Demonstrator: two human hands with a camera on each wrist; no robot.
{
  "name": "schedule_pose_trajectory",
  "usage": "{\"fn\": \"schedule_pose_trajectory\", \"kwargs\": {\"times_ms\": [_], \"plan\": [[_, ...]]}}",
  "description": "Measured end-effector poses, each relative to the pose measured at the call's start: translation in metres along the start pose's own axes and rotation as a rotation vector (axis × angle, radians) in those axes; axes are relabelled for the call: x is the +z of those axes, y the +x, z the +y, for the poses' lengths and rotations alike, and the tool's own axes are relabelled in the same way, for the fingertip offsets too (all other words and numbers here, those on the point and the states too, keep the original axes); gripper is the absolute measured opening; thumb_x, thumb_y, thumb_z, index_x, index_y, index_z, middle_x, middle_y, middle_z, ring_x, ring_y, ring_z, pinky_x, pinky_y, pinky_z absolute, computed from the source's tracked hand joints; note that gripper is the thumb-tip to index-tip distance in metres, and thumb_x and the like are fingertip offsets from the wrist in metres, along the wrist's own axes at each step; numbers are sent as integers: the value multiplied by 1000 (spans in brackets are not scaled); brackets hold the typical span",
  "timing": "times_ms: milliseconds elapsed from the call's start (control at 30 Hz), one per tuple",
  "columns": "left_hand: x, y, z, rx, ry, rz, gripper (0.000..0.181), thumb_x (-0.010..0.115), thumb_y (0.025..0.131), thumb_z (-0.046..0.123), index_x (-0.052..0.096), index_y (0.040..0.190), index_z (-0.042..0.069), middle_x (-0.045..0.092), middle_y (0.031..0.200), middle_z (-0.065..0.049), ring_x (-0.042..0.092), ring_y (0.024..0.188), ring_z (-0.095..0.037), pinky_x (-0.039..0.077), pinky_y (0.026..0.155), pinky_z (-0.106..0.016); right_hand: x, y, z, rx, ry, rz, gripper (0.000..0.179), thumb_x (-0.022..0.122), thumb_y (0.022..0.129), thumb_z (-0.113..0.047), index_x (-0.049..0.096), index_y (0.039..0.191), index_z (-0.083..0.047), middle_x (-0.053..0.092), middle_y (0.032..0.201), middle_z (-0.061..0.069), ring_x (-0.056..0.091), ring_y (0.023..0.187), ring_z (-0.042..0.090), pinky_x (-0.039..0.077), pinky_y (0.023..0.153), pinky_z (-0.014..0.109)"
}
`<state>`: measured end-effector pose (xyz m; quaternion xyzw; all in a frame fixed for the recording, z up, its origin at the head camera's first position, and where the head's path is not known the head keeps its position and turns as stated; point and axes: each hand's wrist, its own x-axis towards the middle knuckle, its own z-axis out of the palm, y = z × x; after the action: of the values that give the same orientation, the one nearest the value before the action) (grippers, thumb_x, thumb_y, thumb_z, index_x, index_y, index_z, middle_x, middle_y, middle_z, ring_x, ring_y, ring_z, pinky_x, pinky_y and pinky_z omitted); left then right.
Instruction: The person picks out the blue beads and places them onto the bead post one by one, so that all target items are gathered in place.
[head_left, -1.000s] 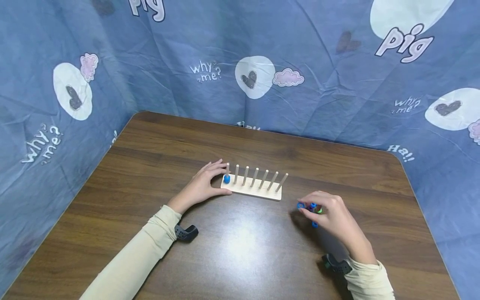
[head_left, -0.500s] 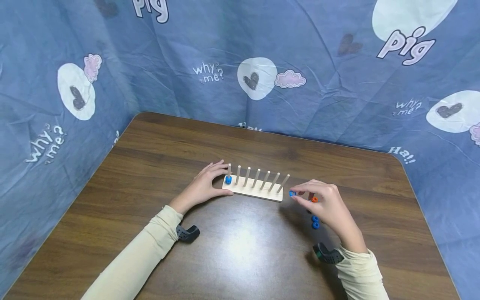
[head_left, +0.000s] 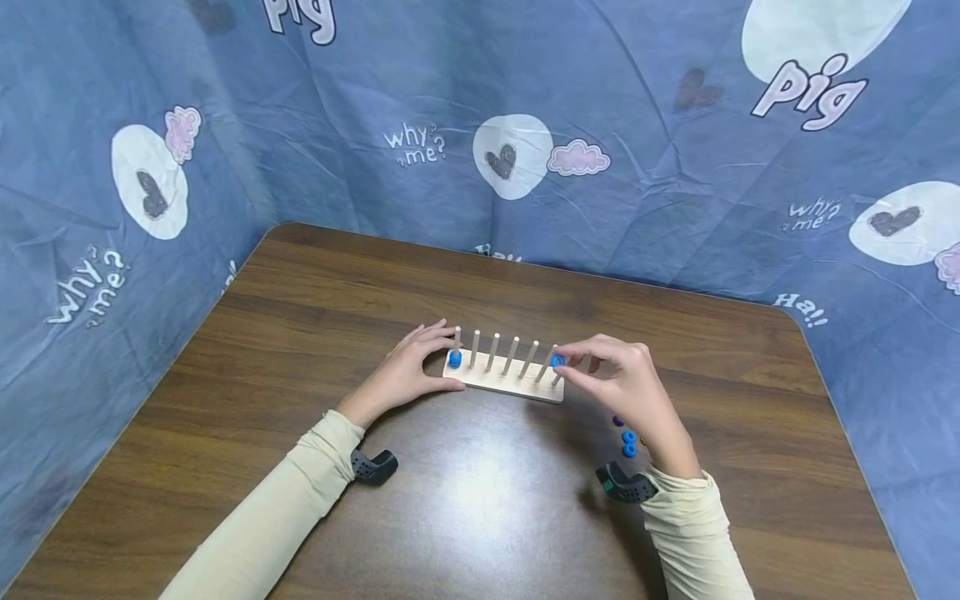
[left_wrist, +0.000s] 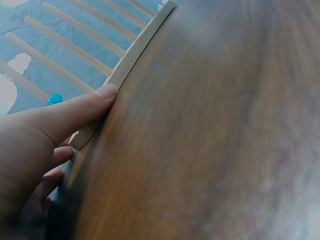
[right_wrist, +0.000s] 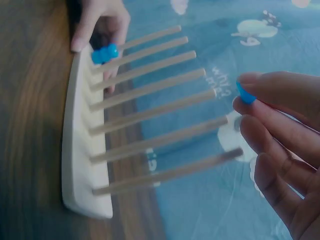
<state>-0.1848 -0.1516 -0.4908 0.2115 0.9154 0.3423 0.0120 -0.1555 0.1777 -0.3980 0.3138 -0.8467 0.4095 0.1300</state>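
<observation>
A pale wooden peg board with a row of several upright pegs lies on the table. My left hand grips its left end, thumb along the near edge and fingers around the far side. Blue beads sit low on the leftmost peg. Between thumb and forefinger my right hand pinches another blue bead. That hand is over the board's right end, and in the head view the bead overlaps the last pegs. From the right wrist, the bead shows beyond the peg tips, apart from them.
Loose beads lie right of the board, partly hidden under the right hand: two blue beads, a purple one and a sliver of a yellowish one. A patterned blue cloth hangs behind the brown wooden table.
My right hand has carried the blue bead left and away from me, from the loose beads to the board's right end. The left hand has stayed on the board.
</observation>
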Motion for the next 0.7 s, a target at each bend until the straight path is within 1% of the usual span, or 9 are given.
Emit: {"fn": "schedule_pose_trajectory", "kwargs": {"times_ms": [100,167,267,467,533,700], "plan": [[0,0,-1,-2,6,-4,65,85,77,46,66,129,11,50,155,-8,31,154,-26,16,132,-45,5,6,-1,-12,9,-3,21,83,81,-8,80,100,-17,77,88,-6,65,74,0,56,63,19],[0,0,-1,2,7,-4,65,84,78,46,66,129,11,50,155,-8,31,154,-25,16,132,-45,8,10,-2,-17,15,-8,21,83,82,-8,80,101,-15,77,87,-5,66,74,0,56,65,17],[1,1,-2,10,7,-1,64,84,78,46,66,129,11,50,155,-7,32,154,-25,16,132,-45,12,16,-4,-9,25,-19,21,82,82,-9,79,103,-14,77,88,-4,66,75,1,56,66,16],[2,1,-4,14,11,5,64,85,78,45,66,128,11,51,154,-8,32,153,-25,16,132,-46,20,23,-10,24,27,-36,22,82,84,-13,79,105,-16,76,88,-7,65,76,3,57,67,22],[2,1,-3,13,9,4,64,85,77,45,66,128,11,51,154,-8,33,153,-25,16,132,-45,22,26,-11,23,30,-37,22,81,84,-13,79,105,-16,76,86,-7,65,74,4,57,65,23],[1,1,-2,12,6,1,64,85,77,45,66,129,12,50,154,-6,32,154,-24,16,132,-45,28,33,-14,8,48,-35,22,82,83,-11,79,105,-14,77,88,-6,67,75,4,59,65,28]]}}
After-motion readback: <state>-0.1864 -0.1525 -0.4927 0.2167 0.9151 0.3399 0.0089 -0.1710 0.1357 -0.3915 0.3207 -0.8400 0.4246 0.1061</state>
